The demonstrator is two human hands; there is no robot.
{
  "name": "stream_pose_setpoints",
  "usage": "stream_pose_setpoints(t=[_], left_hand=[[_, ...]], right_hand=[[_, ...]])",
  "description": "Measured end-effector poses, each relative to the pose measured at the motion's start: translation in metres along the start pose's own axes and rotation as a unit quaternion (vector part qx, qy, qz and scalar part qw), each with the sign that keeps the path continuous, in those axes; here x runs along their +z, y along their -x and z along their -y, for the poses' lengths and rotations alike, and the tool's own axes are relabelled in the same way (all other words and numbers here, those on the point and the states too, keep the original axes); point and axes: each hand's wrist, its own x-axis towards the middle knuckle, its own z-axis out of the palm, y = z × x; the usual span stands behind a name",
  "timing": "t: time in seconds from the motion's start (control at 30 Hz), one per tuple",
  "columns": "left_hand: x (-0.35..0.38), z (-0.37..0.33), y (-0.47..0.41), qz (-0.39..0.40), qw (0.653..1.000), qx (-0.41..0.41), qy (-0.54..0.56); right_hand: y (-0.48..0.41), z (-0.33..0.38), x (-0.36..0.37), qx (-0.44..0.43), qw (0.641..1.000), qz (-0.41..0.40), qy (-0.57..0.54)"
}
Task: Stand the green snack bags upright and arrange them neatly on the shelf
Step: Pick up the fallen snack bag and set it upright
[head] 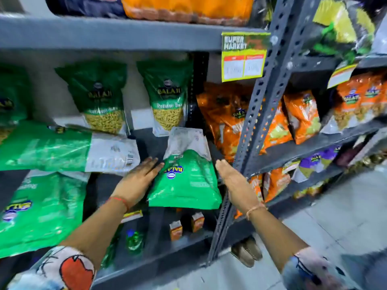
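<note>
A green snack bag (186, 176) lies tilted, upside down, over the front edge of the grey shelf (150, 141). My left hand (138, 181) rests flat against its left side, fingers apart. My right hand (236, 181) is open just right of the bag, beside the metal post; whether it touches the bag is unclear. Two green bags (98, 97) (167, 95) stand upright at the back of the shelf. Another green bag (62, 147) lies flat on its side to the left, and one more (39, 208) hangs low at the front left.
A perforated grey upright post (251, 130) stands right of my right hand. Orange snack bags (228, 120) fill the neighbouring shelves on the right. A yellow price tag (243, 57) hangs from the shelf above. Small cartons (176, 230) sit on the lower shelf.
</note>
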Motion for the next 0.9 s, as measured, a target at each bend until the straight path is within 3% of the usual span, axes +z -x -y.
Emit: stream_pose_setpoints(t=[0.1,0.23,0.33,0.43,0.5,0.57,0.63,0.7,0.8,0.9], left_hand=[[0.012,0.004,-0.005,0.008,0.999,-0.034,0.028],[0.022,0.004,-0.007,0.026,0.997,-0.044,0.064],[0.021,0.006,-0.008,0.016,0.996,-0.024,0.086],[0.017,0.008,-0.015,-0.002,0.983,-0.048,0.179],[0.007,0.008,-0.022,-0.039,0.957,-0.1,0.269],[-0.004,0.002,-0.033,-0.136,0.936,-0.098,0.308],[-0.014,-0.004,-0.051,-0.211,0.888,-0.143,0.382],[-0.027,-0.01,-0.077,-0.259,0.836,-0.212,0.435],[-0.036,-0.009,-0.112,-0.294,0.793,-0.281,0.453],[-0.044,-0.005,-0.138,-0.334,0.729,-0.267,0.535]], right_hand=[[0.003,-0.014,0.016,0.004,1.0,0.024,0.005],[-0.005,-0.012,0.038,0.045,0.994,0.048,-0.089],[-0.012,-0.003,0.039,0.104,0.975,-0.005,-0.199],[-0.028,0.015,0.024,0.21,0.921,-0.078,-0.318],[-0.047,0.023,0.012,0.259,0.866,-0.116,-0.411],[-0.072,0.029,0.004,0.281,0.829,-0.187,-0.445],[-0.101,0.031,-0.003,0.345,0.778,-0.244,-0.465],[-0.132,0.033,-0.01,0.349,0.758,-0.266,-0.483],[-0.175,0.02,-0.012,0.332,0.749,-0.241,-0.519],[-0.206,-0.001,-0.006,0.341,0.8,-0.192,-0.454]])
